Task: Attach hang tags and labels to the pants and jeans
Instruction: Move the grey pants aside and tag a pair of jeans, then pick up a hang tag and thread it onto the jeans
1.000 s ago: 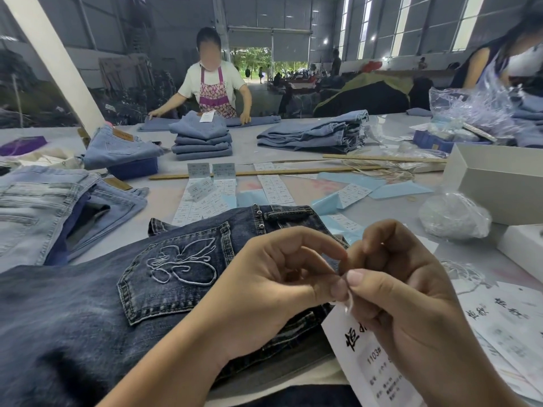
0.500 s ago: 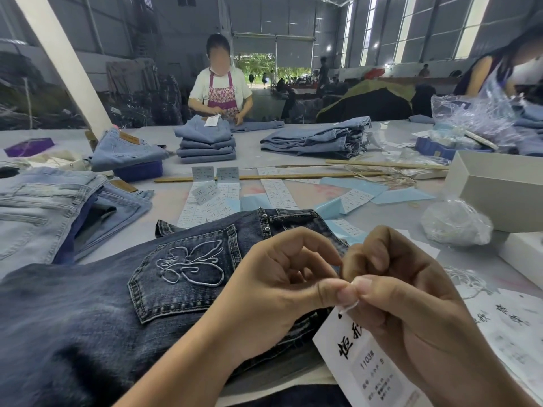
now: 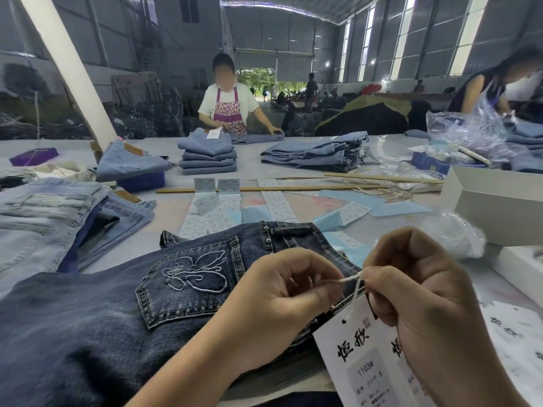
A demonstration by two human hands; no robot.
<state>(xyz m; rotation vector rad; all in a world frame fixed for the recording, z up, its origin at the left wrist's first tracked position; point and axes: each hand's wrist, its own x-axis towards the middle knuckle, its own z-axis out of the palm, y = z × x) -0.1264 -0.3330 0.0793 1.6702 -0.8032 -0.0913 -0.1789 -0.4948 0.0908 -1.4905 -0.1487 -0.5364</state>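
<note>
Hands (image 3: 352,295) on twisted white string (image 3: 349,279)

Hands: left hand (image 3: 282,301) and right hand (image 3: 417,295) are drawing apart, no longer pressed fingertip to fingertip. String (image 3: 349,279): is now showing taut between them. Hang tag (image 3: 361,356): is hanging lower, more print exposed than before.

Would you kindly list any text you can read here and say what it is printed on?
"恒牧": brush-style characters on the white hang tag.
"1103#" and "S": sticker on that hang tag; the smaller lines under them are too small to read.
Label sheets on the table: too small.
Loose tags at right: blurred.
</note>
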